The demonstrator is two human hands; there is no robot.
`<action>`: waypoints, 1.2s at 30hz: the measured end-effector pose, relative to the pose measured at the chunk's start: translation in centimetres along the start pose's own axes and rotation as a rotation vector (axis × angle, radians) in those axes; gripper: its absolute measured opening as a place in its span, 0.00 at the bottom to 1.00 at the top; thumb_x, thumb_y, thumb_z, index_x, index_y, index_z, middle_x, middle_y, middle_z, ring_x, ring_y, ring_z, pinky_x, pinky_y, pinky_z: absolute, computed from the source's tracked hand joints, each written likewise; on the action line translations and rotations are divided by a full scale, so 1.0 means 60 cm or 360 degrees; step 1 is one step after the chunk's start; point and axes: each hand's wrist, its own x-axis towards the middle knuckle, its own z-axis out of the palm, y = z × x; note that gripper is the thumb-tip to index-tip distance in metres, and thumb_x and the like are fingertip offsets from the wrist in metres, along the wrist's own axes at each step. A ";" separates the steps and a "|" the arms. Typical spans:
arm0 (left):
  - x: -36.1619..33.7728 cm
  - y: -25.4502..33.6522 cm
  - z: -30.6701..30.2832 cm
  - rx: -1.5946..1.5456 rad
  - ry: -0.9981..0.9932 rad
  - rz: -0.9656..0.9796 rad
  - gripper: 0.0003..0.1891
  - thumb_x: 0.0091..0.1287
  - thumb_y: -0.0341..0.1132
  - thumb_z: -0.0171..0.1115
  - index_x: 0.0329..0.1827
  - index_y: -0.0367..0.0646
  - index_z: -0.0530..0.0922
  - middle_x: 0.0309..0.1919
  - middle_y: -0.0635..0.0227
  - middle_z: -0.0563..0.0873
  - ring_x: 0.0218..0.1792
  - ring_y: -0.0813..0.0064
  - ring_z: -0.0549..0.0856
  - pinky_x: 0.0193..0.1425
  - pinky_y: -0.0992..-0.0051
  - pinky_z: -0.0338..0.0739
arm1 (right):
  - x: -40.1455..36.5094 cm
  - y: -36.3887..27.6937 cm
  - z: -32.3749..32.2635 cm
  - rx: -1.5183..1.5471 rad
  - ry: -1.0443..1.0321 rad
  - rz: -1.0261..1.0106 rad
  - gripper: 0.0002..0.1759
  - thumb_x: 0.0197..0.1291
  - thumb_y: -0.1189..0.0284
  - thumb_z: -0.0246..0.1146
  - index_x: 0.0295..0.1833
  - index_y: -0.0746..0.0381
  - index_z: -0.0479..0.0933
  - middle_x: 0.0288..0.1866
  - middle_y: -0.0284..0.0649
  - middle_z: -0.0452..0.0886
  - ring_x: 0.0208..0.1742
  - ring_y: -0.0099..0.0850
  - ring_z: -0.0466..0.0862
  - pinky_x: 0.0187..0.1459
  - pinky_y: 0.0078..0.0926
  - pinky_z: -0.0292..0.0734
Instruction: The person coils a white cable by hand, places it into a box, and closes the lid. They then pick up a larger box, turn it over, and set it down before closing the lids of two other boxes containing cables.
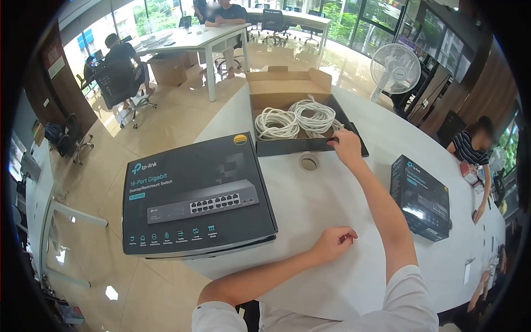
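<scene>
Two coiled white cables, a left coil (276, 123) and a right coil (315, 117), lie inside an open dark box (282, 146) with its brown lid raised at the back. At the box's front right corner is my right hand (347, 146), its fingers bent and closed on the front edge beside the right coil. My left hand (333, 243) rests near the white table (298, 205) with fingers curled inward; nothing shows in it. A large tp-link switch box (193, 193) lies flat to the left of my hands.
A smaller tp-link box (420, 198) stands to the right on the table. Between the boxes is a round cable hole (308, 162). A white fan (395, 69) is beyond the table. People sit at the far desk and at the right.
</scene>
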 end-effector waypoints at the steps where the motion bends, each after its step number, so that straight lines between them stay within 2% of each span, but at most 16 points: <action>1: 0.000 0.001 0.002 -0.0006 -0.0003 -0.0013 0.08 0.68 0.24 0.53 0.42 0.35 0.81 0.31 0.68 0.85 0.31 0.81 0.81 0.37 0.78 0.76 | -0.015 0.001 -0.012 0.0009 0.0018 -0.0010 0.13 0.46 0.63 0.74 0.31 0.61 0.82 0.32 0.43 0.82 0.37 0.44 0.81 0.42 0.42 0.74; 6: 0.000 0.001 0.002 -0.0030 -0.0010 -0.0009 0.07 0.68 0.23 0.53 0.42 0.35 0.81 0.30 0.69 0.84 0.30 0.84 0.79 0.35 0.80 0.74 | -0.096 -0.002 -0.059 0.0102 0.0125 -0.0051 0.11 0.47 0.67 0.74 0.32 0.61 0.82 0.30 0.42 0.80 0.37 0.44 0.80 0.41 0.42 0.72; 9: -0.001 -0.006 0.005 -0.0015 0.0024 0.0022 0.06 0.67 0.24 0.55 0.41 0.36 0.81 0.30 0.67 0.85 0.28 0.81 0.80 0.32 0.78 0.75 | -0.148 -0.009 -0.086 0.0161 0.0066 -0.0060 0.10 0.48 0.69 0.73 0.33 0.62 0.82 0.31 0.43 0.81 0.38 0.45 0.80 0.43 0.43 0.71; 12: -0.010 0.011 0.008 0.0510 -0.0031 0.0443 0.06 0.61 0.24 0.60 0.39 0.39 0.81 0.32 0.64 0.85 0.28 0.72 0.82 0.34 0.72 0.76 | -0.196 -0.015 -0.115 0.0274 0.0056 -0.0103 0.09 0.49 0.71 0.73 0.33 0.62 0.81 0.32 0.43 0.81 0.38 0.46 0.79 0.46 0.44 0.71; 15: -0.014 -0.009 0.013 0.0814 -0.0116 0.0968 0.10 0.53 0.27 0.65 0.38 0.43 0.81 0.33 0.63 0.84 0.33 0.64 0.82 0.40 0.66 0.75 | -0.241 -0.021 -0.144 0.0230 0.0009 -0.0120 0.10 0.50 0.74 0.72 0.37 0.63 0.80 0.36 0.45 0.80 0.43 0.48 0.79 0.49 0.45 0.71; 17: -0.020 -0.014 0.021 0.0880 -0.0204 0.1075 0.11 0.48 0.31 0.67 0.36 0.43 0.79 0.31 0.65 0.80 0.35 0.63 0.81 0.45 0.64 0.73 | -0.270 -0.034 -0.169 0.0262 -0.0018 -0.0092 0.10 0.51 0.75 0.71 0.39 0.63 0.80 0.37 0.45 0.79 0.44 0.48 0.78 0.49 0.45 0.70; 21: -0.054 0.036 0.044 0.1258 -0.0387 0.1563 0.03 0.55 0.32 0.59 0.27 0.44 0.74 0.24 0.68 0.74 0.31 0.63 0.78 0.42 0.63 0.71 | -0.325 -0.056 -0.212 0.0260 -0.0098 -0.0171 0.15 0.49 0.76 0.70 0.42 0.63 0.75 0.40 0.45 0.76 0.46 0.49 0.75 0.49 0.43 0.68; 23: -0.092 0.065 0.071 0.1198 -0.0487 0.1805 0.03 0.59 0.31 0.57 0.28 0.43 0.77 0.28 0.67 0.79 0.33 0.64 0.80 0.42 0.64 0.75 | -0.358 -0.056 -0.221 0.0299 -0.0128 -0.0160 0.16 0.47 0.75 0.71 0.41 0.63 0.74 0.40 0.45 0.75 0.46 0.48 0.74 0.50 0.43 0.66; 26: -0.125 0.116 0.104 0.1206 -0.0223 0.2110 0.03 0.53 0.32 0.60 0.26 0.44 0.77 0.25 0.67 0.76 0.31 0.66 0.78 0.44 0.63 0.75 | -0.406 -0.054 -0.240 0.0342 -0.0116 -0.0163 0.16 0.46 0.73 0.71 0.39 0.62 0.72 0.39 0.44 0.74 0.45 0.46 0.74 0.52 0.43 0.64; 27: -0.116 0.183 0.084 0.1150 -0.0186 0.2302 0.09 0.70 0.25 0.52 0.31 0.41 0.78 0.28 0.70 0.74 0.28 0.74 0.75 0.37 0.71 0.72 | -0.421 -0.053 -0.246 0.0363 -0.0109 -0.0169 0.16 0.45 0.73 0.70 0.38 0.62 0.72 0.39 0.43 0.74 0.45 0.45 0.74 0.52 0.43 0.64; 29: -0.123 0.199 0.070 0.1287 0.0005 0.2268 0.03 0.58 0.30 0.58 0.31 0.41 0.79 0.31 0.67 0.79 0.33 0.68 0.79 0.43 0.66 0.76 | -0.447 -0.060 -0.261 0.0392 -0.0091 -0.0146 0.14 0.49 0.69 0.68 0.37 0.61 0.72 0.37 0.43 0.74 0.44 0.44 0.73 0.52 0.44 0.62; 30: -0.122 0.201 0.064 0.1360 0.0098 0.2255 0.06 0.51 0.32 0.61 0.31 0.42 0.79 0.32 0.65 0.81 0.35 0.65 0.81 0.47 0.63 0.78 | -0.464 -0.056 -0.266 0.0395 -0.0058 -0.0145 0.13 0.51 0.68 0.67 0.36 0.61 0.72 0.36 0.42 0.73 0.43 0.43 0.73 0.51 0.43 0.62; 32: -0.118 0.223 0.026 0.1687 0.0242 0.2096 0.06 0.57 0.32 0.61 0.36 0.43 0.81 0.40 0.64 0.84 0.39 0.65 0.82 0.46 0.68 0.79 | -0.499 -0.048 -0.276 0.0397 0.0009 -0.0139 0.13 0.55 0.65 0.66 0.34 0.61 0.72 0.34 0.42 0.72 0.41 0.43 0.72 0.50 0.42 0.62; 33: -0.113 0.234 0.005 0.1842 0.0311 0.2014 0.06 0.60 0.31 0.60 0.38 0.44 0.82 0.44 0.64 0.85 0.41 0.65 0.83 0.46 0.71 0.80 | -0.510 -0.052 -0.280 0.0408 0.0109 -0.0112 0.14 0.60 0.61 0.61 0.29 0.60 0.72 0.30 0.41 0.70 0.36 0.42 0.71 0.46 0.41 0.60; 35: -0.094 0.234 -0.026 0.1986 0.0525 0.1665 0.08 0.55 0.31 0.64 0.38 0.48 0.82 0.45 0.69 0.84 0.42 0.65 0.82 0.49 0.66 0.79 | -0.534 -0.053 -0.294 0.0430 0.0123 -0.0114 0.15 0.60 0.61 0.59 0.26 0.59 0.72 0.28 0.40 0.70 0.34 0.42 0.70 0.44 0.40 0.59; 36: -0.091 0.246 -0.037 0.1943 0.0653 0.1323 0.10 0.52 0.32 0.68 0.38 0.50 0.83 0.48 0.70 0.84 0.46 0.64 0.81 0.54 0.60 0.77 | -0.547 -0.049 -0.302 0.0427 0.0138 -0.0106 0.16 0.61 0.61 0.58 0.25 0.59 0.71 0.27 0.40 0.69 0.33 0.41 0.70 0.43 0.40 0.59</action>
